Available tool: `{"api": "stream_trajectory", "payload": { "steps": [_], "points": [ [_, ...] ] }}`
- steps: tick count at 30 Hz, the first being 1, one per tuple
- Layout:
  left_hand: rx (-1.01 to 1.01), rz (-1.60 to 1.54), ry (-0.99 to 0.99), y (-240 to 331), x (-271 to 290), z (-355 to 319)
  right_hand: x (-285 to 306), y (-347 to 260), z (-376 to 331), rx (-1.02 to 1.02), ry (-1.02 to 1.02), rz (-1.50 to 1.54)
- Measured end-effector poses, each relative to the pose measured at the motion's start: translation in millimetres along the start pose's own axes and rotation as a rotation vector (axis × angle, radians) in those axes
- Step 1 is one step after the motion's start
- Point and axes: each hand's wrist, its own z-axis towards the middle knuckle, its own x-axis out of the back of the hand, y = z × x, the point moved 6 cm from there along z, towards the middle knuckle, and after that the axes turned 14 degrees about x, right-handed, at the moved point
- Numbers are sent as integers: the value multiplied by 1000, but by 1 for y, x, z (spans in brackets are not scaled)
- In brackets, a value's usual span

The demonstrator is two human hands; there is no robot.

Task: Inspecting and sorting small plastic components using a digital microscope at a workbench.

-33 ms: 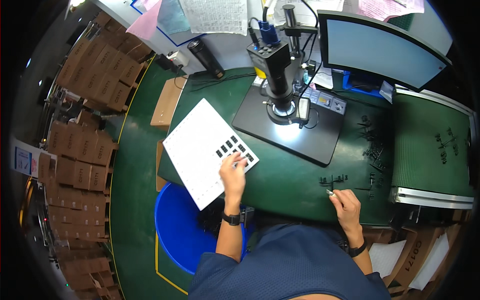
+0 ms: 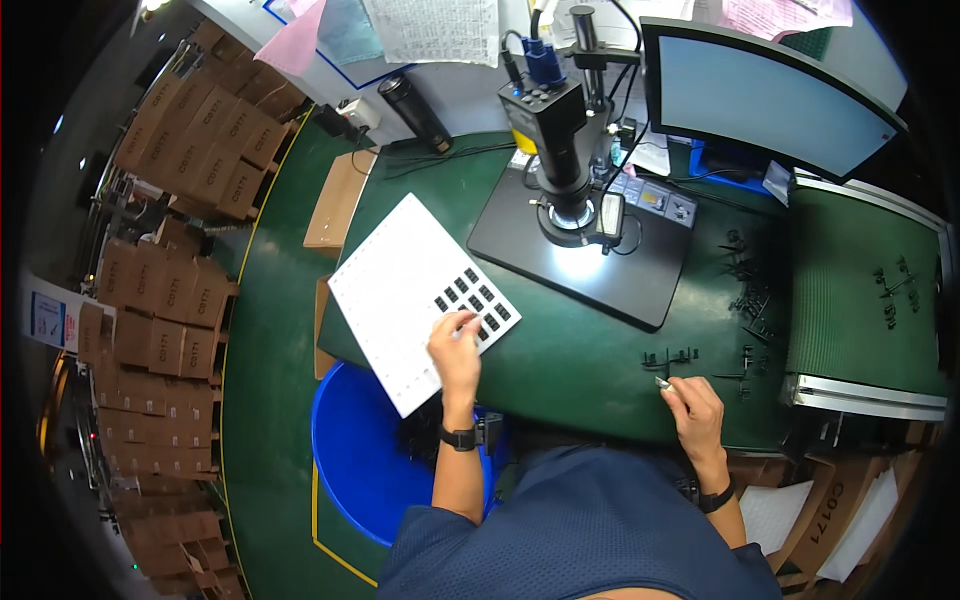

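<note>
My left hand [image 2: 455, 358] is over a white tray [image 2: 390, 265], near several small black parts [image 2: 473, 295] set in rows at its right corner. Its thumb and fingers are pinched together, and what they hold, if anything, is hidden. My right hand [image 2: 697, 412] is closed around a small silver-tipped tool [image 2: 664, 384], mostly covered by the fingers, so its kind does not show. Just beyond its tip lies a branched black plastic piece [image 2: 670, 360] on the green table [image 2: 560, 370]. More such black pieces [image 2: 745, 300] lie in a cluster farther right.
A microscope camera [image 2: 565, 170] on a black base [image 2: 630, 290] stands behind my hands, with a monitor [image 2: 770, 100] at back right. A green conveyor belt [image 2: 850, 330] carries black pieces at the right. Below the tray is a blue bin [image 2: 345, 480]; cartons [image 2: 180, 340] are stacked left.
My left hand has shifted slightly left and toward me over the tray, uncovering more black parts at its right corner. My right hand keeps its grip and position.
</note>
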Motion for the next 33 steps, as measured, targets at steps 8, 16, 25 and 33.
{"api": "stream_trajectory", "payload": {
  "steps": [8, 16, 25, 33],
  "points": [
    [-89, 343, 123, -43, 48, 3, -9, -5, 13, 57, -10, 35],
    [-243, 532, 61, -60, 43, 8, 4, 1, 2, -18, 45, -63],
    [-172, 416, 106, -9, 33, -18, -20, 22, -5, -183, -115, -297],
    [332, -504, -1114, 57, -130, -129, -28, -10, 21, -21, -33, -143]
  ]
}}
